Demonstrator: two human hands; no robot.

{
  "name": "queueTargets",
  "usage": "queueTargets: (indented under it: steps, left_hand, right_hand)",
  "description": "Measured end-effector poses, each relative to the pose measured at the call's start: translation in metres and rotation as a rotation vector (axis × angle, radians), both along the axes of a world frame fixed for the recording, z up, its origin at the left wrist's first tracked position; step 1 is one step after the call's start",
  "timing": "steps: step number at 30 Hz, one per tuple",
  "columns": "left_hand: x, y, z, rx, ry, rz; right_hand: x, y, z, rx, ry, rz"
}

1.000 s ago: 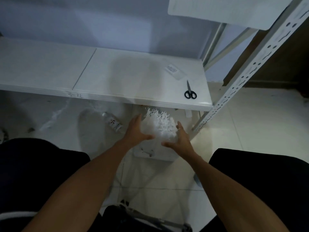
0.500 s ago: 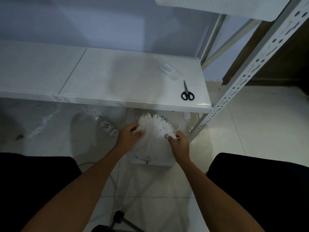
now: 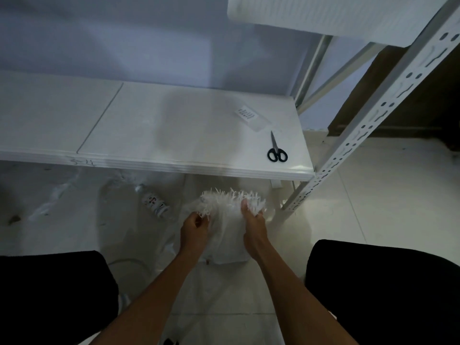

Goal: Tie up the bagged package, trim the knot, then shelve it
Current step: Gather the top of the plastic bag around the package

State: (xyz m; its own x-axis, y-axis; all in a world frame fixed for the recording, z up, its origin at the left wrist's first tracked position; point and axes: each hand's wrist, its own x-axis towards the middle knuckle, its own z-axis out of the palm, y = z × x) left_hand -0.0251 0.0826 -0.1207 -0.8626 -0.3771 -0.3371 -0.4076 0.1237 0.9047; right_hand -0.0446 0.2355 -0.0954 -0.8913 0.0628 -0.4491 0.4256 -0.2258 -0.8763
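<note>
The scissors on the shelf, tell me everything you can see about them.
The scissors have black looped handles and thin grey, metal-looking blades. They are closed and lie flat on the white shelf, near its right front corner, handles toward the person and tips pointing away. A small clear packet lies just beyond the tips, apart from them. Neither hand touches them.

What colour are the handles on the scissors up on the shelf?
Black. The scissors have black loop handles and dark grey blades; the head view shows them on the white shelf.
</note>
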Motion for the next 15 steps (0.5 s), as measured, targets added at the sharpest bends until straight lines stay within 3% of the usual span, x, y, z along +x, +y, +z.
queueTargets:
  steps: [5,9,12,15]
  left_hand:
    - [-0.007,0.001,0.008,0.022,0.054,-0.065]
    - [-0.004,-0.005,0.005,0.07,0.004,-0.158]
    - [-0.001,-0.006,0.013,0.167,-0.042,-0.187]
    - [-0.008,-0.012,0.019,0.104,0.005,-0.362]
  right_hand:
    - [-0.005,-0.019,-0.019,0.38,0.146,0.422]
    - [-0.007,-0.021,-0.028,0.431,0.169,0.557]
    - [-0.007,-0.018,-0.019,0.681,0.168,0.753]
    - [-0.001,-0.015,-0.019,0.825,0.165,0.673]
